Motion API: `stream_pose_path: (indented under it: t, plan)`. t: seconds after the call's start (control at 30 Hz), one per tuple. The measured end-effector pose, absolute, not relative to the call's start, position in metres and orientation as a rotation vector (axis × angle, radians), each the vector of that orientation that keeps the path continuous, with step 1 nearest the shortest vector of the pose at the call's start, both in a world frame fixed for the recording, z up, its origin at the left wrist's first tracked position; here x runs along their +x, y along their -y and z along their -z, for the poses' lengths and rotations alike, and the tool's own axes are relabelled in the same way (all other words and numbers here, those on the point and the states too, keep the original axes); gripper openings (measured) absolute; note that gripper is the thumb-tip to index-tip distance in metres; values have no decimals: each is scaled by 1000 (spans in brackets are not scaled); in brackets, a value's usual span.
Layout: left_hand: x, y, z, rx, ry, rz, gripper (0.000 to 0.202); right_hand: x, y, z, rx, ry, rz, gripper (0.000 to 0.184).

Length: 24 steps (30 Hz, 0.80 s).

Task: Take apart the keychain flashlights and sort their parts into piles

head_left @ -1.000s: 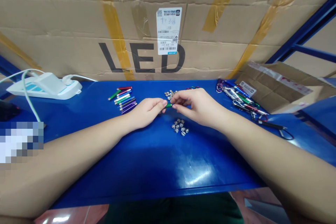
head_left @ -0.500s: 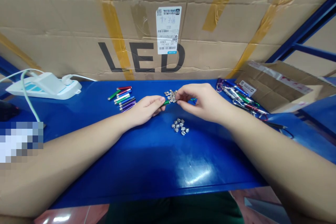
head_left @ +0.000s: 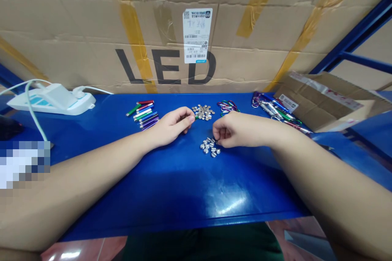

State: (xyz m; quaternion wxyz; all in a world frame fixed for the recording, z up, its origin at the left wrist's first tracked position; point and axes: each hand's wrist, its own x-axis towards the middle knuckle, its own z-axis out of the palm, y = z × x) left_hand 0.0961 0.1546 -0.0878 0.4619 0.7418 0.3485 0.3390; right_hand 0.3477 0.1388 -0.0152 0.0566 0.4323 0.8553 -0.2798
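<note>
- Fingers (head_left: 188, 119) of the left hand (head_left: 170, 127) stay clamped on a small green metal tube (head_left: 196, 117), with a pile of silver button batteries (head_left: 202, 111) just beside them.
- Right hand (head_left: 245, 130) has moved off the tube; its curled fingers (head_left: 218, 132) sit just above a second silver pile (head_left: 208, 147), and whether they hold anything is hidden.

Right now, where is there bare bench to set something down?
Bare blue bench lies in front of the left hand, right hand and lower silver disc pile. Crowded: the back edge, from coloured tubes past the upper discs to carabiner lights.
</note>
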Motion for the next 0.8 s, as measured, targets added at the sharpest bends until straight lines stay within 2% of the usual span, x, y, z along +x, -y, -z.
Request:
stream_pose_path:
  t: [0.17,0.43,0.57,0.6,0.67,0.73,0.8]
  plan:
    - [96,-156,89,1851,-857,-844,32,347,-138,15,1280,-2626,833,8]
    - [95,-156,88,1859,-874,-846,34,349,-138,17,1264,-2609,1007,8]
    - [97,-154,86,1906,-893,-887,33,347,-142,22,1505,-2787,1113,12]
    - [98,-153,85,1926,-896,-911,32,343,-142,23,1622,-2804,1274,11]
    - [101,-149,82,1962,-898,-972,30,333,-142,26,1859,-2655,1822,10]
    - [104,-145,77,1988,-911,-1044,29,320,-141,29,1939,-2200,2466,27]
    - [107,-141,73,2023,-953,-1112,26,309,-138,31,1807,-1693,2911,42]
